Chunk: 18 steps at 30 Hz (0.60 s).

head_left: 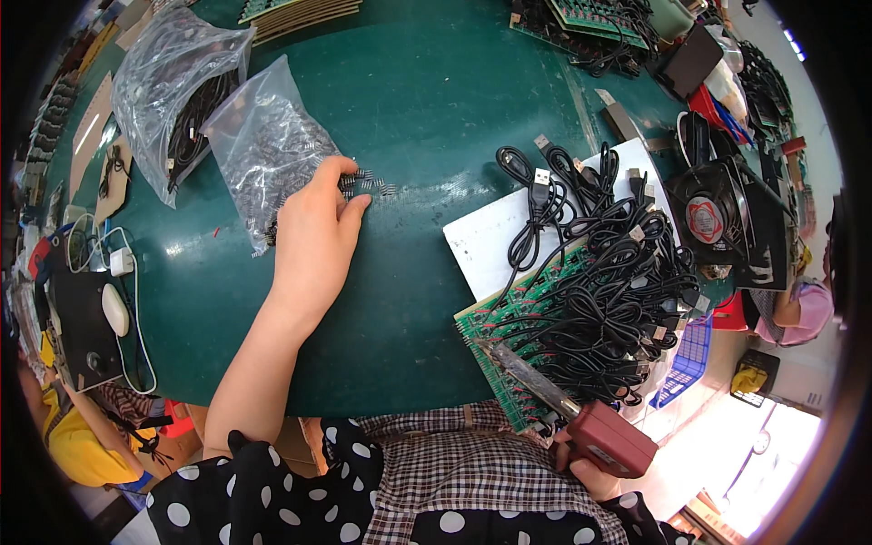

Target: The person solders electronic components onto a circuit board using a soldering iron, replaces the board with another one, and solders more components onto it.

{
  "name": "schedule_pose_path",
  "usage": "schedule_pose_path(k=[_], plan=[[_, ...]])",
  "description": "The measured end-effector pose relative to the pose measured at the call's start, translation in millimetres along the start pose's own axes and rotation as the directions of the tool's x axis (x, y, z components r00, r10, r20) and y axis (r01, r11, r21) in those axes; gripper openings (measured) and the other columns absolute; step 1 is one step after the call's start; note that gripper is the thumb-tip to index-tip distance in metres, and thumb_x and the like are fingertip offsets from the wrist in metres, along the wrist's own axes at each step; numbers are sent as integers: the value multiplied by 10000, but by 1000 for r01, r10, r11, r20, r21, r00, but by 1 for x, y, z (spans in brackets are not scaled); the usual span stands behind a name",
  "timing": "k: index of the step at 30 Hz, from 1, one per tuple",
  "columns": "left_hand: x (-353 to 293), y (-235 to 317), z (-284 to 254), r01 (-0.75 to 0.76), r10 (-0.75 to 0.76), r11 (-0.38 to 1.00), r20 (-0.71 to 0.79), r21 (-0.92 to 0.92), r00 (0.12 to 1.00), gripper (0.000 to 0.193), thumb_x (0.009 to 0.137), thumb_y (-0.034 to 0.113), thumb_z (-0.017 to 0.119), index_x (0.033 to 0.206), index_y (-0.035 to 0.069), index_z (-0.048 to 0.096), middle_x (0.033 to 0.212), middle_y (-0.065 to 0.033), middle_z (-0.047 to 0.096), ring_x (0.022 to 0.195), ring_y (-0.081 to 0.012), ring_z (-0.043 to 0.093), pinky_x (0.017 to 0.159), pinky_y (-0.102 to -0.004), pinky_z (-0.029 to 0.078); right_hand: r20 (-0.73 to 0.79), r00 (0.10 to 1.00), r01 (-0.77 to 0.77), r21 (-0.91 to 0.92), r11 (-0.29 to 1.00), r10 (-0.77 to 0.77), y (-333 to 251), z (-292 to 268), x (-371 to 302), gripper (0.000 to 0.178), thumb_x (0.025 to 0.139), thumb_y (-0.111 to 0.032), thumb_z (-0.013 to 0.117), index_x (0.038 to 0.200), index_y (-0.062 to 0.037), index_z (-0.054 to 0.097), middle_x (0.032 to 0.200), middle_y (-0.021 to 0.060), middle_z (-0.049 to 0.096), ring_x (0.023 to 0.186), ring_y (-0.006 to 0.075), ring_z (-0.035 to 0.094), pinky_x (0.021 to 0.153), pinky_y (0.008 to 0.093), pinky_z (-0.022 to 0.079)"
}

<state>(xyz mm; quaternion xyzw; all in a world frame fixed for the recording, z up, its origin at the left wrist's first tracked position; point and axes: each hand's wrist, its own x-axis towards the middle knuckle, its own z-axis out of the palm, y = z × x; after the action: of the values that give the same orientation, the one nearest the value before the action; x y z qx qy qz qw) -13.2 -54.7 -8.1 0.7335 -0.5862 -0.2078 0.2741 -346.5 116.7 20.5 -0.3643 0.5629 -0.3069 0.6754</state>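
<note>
My left hand reaches across the green table, its fingertips pinching small dark electronic parts lying loose at the mouth of a clear plastic bag full of the same parts. My right hand, low at the near edge, grips a soldering iron with a red handle; its tip points at a green circuit board. A heap of black cables with plugs covers that board and a white sheet.
A second clear bag with black cables lies at the far left. A small black fan stands to the right. More circuit boards sit at the far edge. A white mouse lies at left. Another person sits at right.
</note>
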Motion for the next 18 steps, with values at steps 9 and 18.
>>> schedule_pose_path(k=[9, 18], plan=[[-2, -3, 0, -78, 85, 983, -34, 166, 996, 85, 814, 103, 551, 874, 42, 547, 714, -127, 586, 610, -308, 552, 572, -388, 415, 38, 999, -9, -6, 1000, 9, 2, 0, 3, 632, 624, -114, 747, 1149, 82, 455, 789, 83, 609, 663, 120, 573, 589, 238, 450], [-53, 8, -7, 20, 4, 908, 57, -418, 998, 83, 817, 6, 548, 887, -19, 585, 770, -71, 592, 607, -130, 558, 582, -246, 443, 33, 995, 96, 36, 995, -97, -7, 9, 2, 546, 747, -287, 672, 1106, 66, 461, 997, 156, 562, 579, 189, 533, 523, 274, 427]])
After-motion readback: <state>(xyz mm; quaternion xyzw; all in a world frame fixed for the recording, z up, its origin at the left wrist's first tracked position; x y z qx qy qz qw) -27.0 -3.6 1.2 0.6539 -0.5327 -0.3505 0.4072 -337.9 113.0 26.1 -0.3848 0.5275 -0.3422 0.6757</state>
